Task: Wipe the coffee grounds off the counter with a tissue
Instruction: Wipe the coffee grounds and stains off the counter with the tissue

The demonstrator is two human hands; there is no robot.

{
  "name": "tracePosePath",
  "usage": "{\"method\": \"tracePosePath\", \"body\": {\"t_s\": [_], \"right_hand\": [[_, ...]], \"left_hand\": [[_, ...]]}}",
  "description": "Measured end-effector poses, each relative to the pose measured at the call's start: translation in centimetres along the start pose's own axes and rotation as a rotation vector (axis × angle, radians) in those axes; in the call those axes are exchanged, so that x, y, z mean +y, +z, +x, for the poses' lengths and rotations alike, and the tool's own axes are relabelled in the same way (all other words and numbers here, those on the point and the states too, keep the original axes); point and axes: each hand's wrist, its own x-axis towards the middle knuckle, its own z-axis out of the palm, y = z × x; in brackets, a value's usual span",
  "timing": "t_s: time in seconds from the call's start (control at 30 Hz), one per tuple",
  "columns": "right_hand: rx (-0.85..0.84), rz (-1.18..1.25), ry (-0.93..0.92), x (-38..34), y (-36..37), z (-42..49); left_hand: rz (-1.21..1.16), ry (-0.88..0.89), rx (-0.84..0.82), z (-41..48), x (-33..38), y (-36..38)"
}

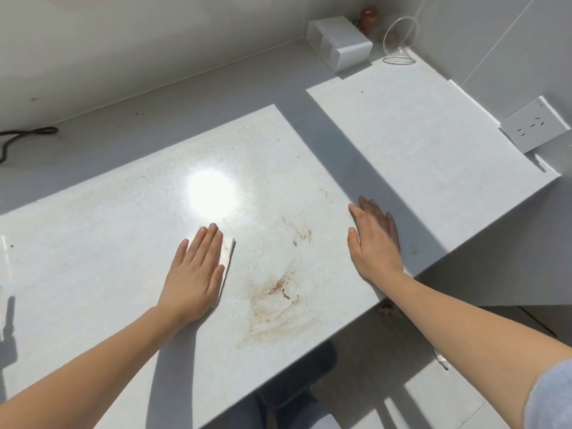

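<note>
The left hand [193,274] lies flat with straight fingers, palm pressing a folded white tissue [228,253] onto the tabletop [93,243]. Only the tissue's right strip shows past the fingers. The right hand [376,239] is also flat and holds nothing, resting at the tabletop's right edge.

The coffee grounds [278,286] sit between the two hands. The darkest patch is at about three to four o'clock from the left hand, a fainter streak at about two o'clock, and a pale brown smear fans toward five o'clock near the front edge.

To do the wipe well, I would keep the palm weight even over the tissue and sweep it rightward across the dark patch. The grounds should be gathered into one heap, not spread thinner, and a clean fold used for the smear. The right hand seems placed to steady the body, or to catch grounds at the edge.

Nothing stands between tissue and grounds. The main risk is pushing grounds over the front or right edge onto the floor. Glare at twelve o'clock from the left hand may hide fine specks.

Well apart, at the far right, are a white organiser box [340,41], a clear round dish [399,38] and a wall socket [535,126]. A black cable [24,137] lies at the far left.
</note>
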Motion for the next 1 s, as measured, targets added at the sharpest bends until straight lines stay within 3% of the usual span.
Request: {"method": "tracePosePath", "body": {"t_s": [0.1, 0.33, 0.53, 0.83, 1.0], "right_hand": [[0.001, -0.009, 0.010, 0.0, -0.1, -0.1], [-0.019, -0.024, 0.026, -0.3, -0.2, -0.1], [0.003, 0.008, 0.059, -0.2, -0.4, 0.0], [-0.014, -0.014, 0.051, -0.3, -0.5, 0.1], [0.005, -0.037, 0.073, -0.4, -0.6, -0.1]], "left_hand": [[0.036, 0.123, -0.025, 1.4, -0.9, -0.6], [-0.041, -0.037, 0.004, 9.7, -1.4, -1.5], [-0.014, 0.071, 0.003, 17.3, 0.3, -2.4], [0.151, 0.681, -0.169, 24.2, 8.0, -3.0], [0.229, 1.102, -0.272, 22.3, 11.0, -2.0]]}}
